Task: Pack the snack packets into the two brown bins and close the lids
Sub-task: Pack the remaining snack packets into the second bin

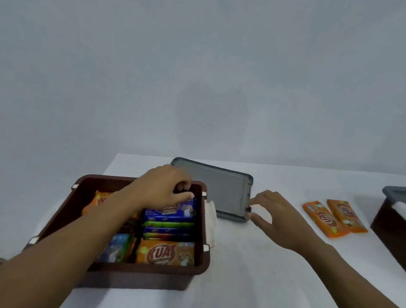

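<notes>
Blue packet [172,210] stands on edge at far right of brown bin [131,270]; bin looks nearly full. Left grip [166,190] curled on its top edge, prob. tucking it below the rim. Right grip [273,218] spread wide, holds nothing, fingertips at edge of grey lid [217,194], prob. readying it. Two orange packets [334,218] loose on surface [246,274], near second bin [390,241], already covered.

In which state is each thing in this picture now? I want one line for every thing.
left brown bin: open, nearly full of packets.
grey lid: off, flat on the table behind that bin.
right brown bin: covered; partly out of frame.
two orange packets: unpacked, on the table.
left hand: inside the left bin, pinching a blue packet.
right hand: open, fingertips at the lid's edge.
</notes>
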Tool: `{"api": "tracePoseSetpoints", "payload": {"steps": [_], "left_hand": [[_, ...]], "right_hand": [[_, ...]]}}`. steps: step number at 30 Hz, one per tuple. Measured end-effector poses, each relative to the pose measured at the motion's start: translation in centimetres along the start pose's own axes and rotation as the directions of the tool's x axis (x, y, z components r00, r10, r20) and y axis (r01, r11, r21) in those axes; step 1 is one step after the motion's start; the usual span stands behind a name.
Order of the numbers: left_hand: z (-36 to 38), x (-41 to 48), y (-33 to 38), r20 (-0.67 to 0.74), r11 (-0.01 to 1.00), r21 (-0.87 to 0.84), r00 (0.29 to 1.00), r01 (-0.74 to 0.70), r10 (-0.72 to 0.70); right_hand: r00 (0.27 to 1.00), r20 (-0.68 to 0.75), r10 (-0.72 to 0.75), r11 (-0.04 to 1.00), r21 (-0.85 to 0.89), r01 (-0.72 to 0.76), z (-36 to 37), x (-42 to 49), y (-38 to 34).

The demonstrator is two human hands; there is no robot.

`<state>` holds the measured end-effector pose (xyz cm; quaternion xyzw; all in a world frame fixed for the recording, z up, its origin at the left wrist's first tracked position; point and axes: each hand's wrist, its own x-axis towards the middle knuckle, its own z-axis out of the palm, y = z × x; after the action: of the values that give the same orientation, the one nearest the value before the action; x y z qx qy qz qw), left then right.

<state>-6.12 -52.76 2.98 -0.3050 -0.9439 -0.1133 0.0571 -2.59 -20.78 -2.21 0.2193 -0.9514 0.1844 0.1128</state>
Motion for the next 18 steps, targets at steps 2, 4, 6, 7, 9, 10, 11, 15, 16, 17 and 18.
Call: {"api": "tracePoseSetpoints", "payload": {"steps": [2,4,6,7,9,10,11,15,16,17,18], "left_hand": [[0.8,2.8,3.2,-0.016,0.999,-0.028,0.999,-0.039,0.039],[2.2,5.8,6.3,0.008,0.998,-0.029,0.999,-0.052,0.052],[4.0,8.9,9.6,0.055,0.996,-0.034,0.995,-0.076,0.078],[4.7,9.9,11.0,0.089,0.995,-0.043,0.992,-0.088,0.091],[6.7,12.1,13.9,0.181,0.995,-0.038,0.979,-0.091,0.096],[7.9,13.1,15.3,0.228,0.996,-0.039,0.97,-0.076,0.083],[9.2,13.9,16.5,0.259,0.997,-0.049,0.964,-0.052,0.063],[15.6,15.8,20.1,0.267,0.98,-0.155,0.96,0.124,-0.08],[17.1,16.1,20.9,0.245,0.96,-0.196,0.958,0.198,-0.148],[18.3,16.1,21.5,0.217,0.937,-0.22,0.95,0.272,-0.225],[19.5,16.2,22.2,0.182,0.918,-0.223,0.939,0.329,-0.292]], "right_hand": [[0.988,0.05,0.149,0.984,-0.104,-0.143,-0.6,-2.9,4.7],[0.949,0.067,0.309,0.934,-0.212,-0.289,-1.3,-5.3,8.7],[0.892,0.067,0.448,0.869,-0.267,-0.416,-1.9,-7.3,12.3],[0.862,0.076,0.501,0.841,-0.275,-0.465,-1.9,-7.8,13.2],[0.817,0.102,0.568,0.801,-0.298,-0.52,-1.8,-8.8,14.5],[0.812,0.114,0.573,0.796,-0.313,-0.518,-1.6,-9.4,14.8],[0.819,0.118,0.561,0.804,-0.313,-0.506,-1.3,-9.7,14.9],[0.911,0.093,0.402,0.888,0.202,-0.413,-1.1,-10.4,14.6],[0.92,0.044,0.389,0.872,0.304,-0.384,-1.2,-10.4,14.9],[0.914,-0.034,0.404,0.865,0.34,-0.369,-1.2,-10.3,15.3],[0.894,-0.118,0.433,0.864,0.339,-0.373,-1.3,-10.4,16.1]]}}
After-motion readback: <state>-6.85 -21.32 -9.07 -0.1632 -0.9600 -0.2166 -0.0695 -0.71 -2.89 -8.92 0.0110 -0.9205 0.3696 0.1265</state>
